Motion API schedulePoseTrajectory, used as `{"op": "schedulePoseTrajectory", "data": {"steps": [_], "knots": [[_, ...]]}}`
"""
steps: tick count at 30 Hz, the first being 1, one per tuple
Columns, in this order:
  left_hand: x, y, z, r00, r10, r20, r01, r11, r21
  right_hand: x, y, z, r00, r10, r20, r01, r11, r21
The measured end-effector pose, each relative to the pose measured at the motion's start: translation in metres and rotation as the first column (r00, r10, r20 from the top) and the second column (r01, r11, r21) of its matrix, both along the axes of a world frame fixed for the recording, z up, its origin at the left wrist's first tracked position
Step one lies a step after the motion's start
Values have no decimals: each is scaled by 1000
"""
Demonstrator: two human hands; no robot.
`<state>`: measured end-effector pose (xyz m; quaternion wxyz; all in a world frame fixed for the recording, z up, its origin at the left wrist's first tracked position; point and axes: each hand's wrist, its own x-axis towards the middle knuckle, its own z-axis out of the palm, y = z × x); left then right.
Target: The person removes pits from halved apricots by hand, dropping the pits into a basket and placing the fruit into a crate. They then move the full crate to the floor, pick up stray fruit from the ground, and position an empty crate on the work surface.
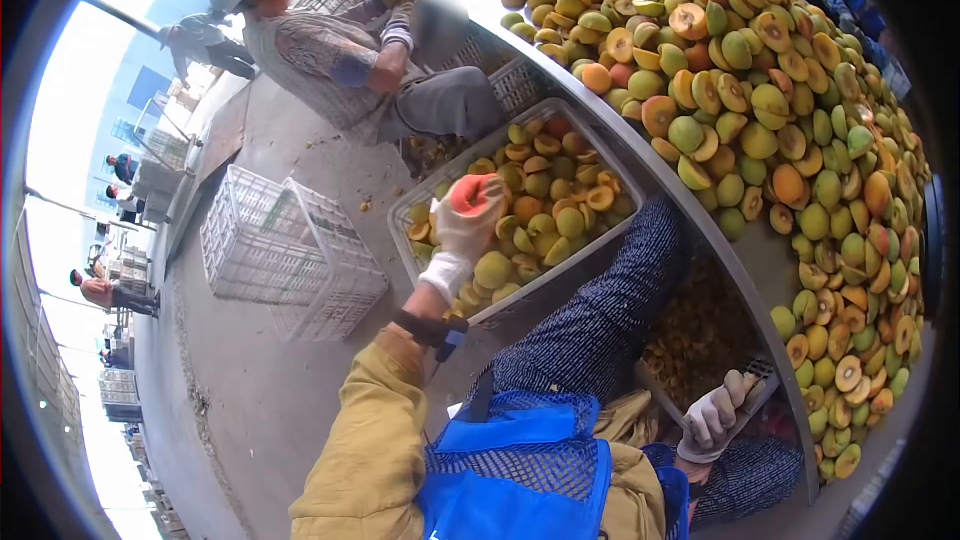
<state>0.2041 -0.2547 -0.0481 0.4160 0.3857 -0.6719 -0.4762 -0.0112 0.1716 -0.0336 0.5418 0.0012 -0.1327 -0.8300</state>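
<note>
My left hand (pixel 468 215), in a white glove, is raised over a plastic crate (pixel 408 262) of peach halves (pixel 538 183). Its fingers are closed, with a coral-red patch at their tips; whether that is fruit or part of the glove I cannot make out. At the lower right, my right hand (pixel 712 422) is gloved too, its fingers curled around something pale and small beside a metal-edged slot (pixel 765 380) near the table edge. Heaped on the metal table (pixel 640 145) are many whole-looking and halved peaches (pixel 745 90), some showing brown centres.
Stacked white crates (pixel 290 250) stand on the concrete floor (pixel 240 380) to the left. A seated co-worker (pixel 340 60) in a hat and gloves handles fruit at the table's far side. Below the table lies a pile of brownish scraps (pixel 705 325). Other people stand in the distance.
</note>
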Motion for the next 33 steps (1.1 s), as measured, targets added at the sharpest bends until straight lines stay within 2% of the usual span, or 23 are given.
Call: {"op": "schedulePoseTrajectory", "data": {"steps": [1, 2, 5, 6, 7, 9, 12, 13, 15, 19, 20, 21, 22, 23, 24, 25, 26, 28, 29, 30, 31, 32, 33], "knots": [[19, -9, 4, 929, 149, 339, -93, 980, -177, 2, 0, -3, 1000, 2, 23, -2, 1000, 11], [27, -12, 0, 807, 244, 537, -31, 927, -375, 4, 1, -5, 999, 5, 48, -6, 1000, 25], [45, -21, -79, 620, 238, 747, 211, 867, -451, 7, -7, -8, 998, 32, 53, -37, 996, 86], [45, -12, -89, 484, 118, 867, 305, 906, -294, 8, -12, -5, 997, 46, 61, -53, 993, 108], [44, -7, -99, 518, 170, 838, 357, 847, -393, 8, -14, -5, 997, 60, 51, -65, 991, 116], [46, 2, -104, 593, 61, 803, 399, 844, -359, 10, -12, -7, 996, 78, 38, -82, 987, 141], [56, 5, -94, 553, 75, 830, 439, 820, -367, 11, -13, -12, 995, 72, 62, -81, 983, 164], [58, 2, -96, 640, 97, 763, 389, 815, -430, 12, -14, -12, 995, 65, 74, -77, 983, 167], [55, -6, -105, 708, 68, 702, 325, 852, -411, 13, -18, -12, 993, 69, 101, -88, 975, 204], [38, -12, -132, 662, 183, 727, 283, 836, -469, 13, -24, -7, 988, 82, 132, -116, 952, 283], [38, -14, -132, 648, 168, 743, 290, 847, -445, 13, -24, -4, 986, 91, 140, -132, 936, 326], [61, -42, -180, 696, 42, 717, 312, 882, -354, 13, -26, -4, 982, 110, 151, -158, 921, 357], [77, -65, -212, 812, -254, 525, 347, 934, -85, 12, -24, -13, 988, 140, 66, -155, 889, 430], [84, -71, -225, 890, -336, 308, 325, 942, 87, 12, -21, -18, 982, 187, -5, -159, 852, 499], [75, -53, -195, 889, -326, 321, 283, 943, 173, 15, -20, -10, 976, 202, -84, -104, 765, 635], [69, -39, -155, 774, -301, 557, 308, 948, 84, 16, -19, 1, 960, 235, -149, -46, 660, 750], [67, -32, -142, 821, -349, 451, 354, 932, 75, 16, -13, 10, 945, 263, -194, -5, 607, 794], [83, -44, -154, 766, -201, 611, 337, 934, -115, 5, -5, 46, 814, 380, -439, 308, 359, 881], [87, -50, -158, 729, -116, 675, 329, 924, -197, -3, 0, 55, 721, 464, -514, 462, 232, 856], [83, -55, -160, 689, -79, 721, 342, 912, -226, -22, 14, 56, 638, 499, -586, 571, 205, 795], [81, -59, -162, 645, -40, 763, 355, 900, -252, -38, 19, 54, 500, 464, -732, 790, 102, 604], [80, -60, -161, 600, 6, 800, 366, 888, -280, -63, 33, 55, 140, 756, -639, 974, 10, 225], [80, -60, -159, 632, -6, 775, 373, 879, -297, -82, 26, 90, 233, 869, -436, 964, -147, 222]]}}
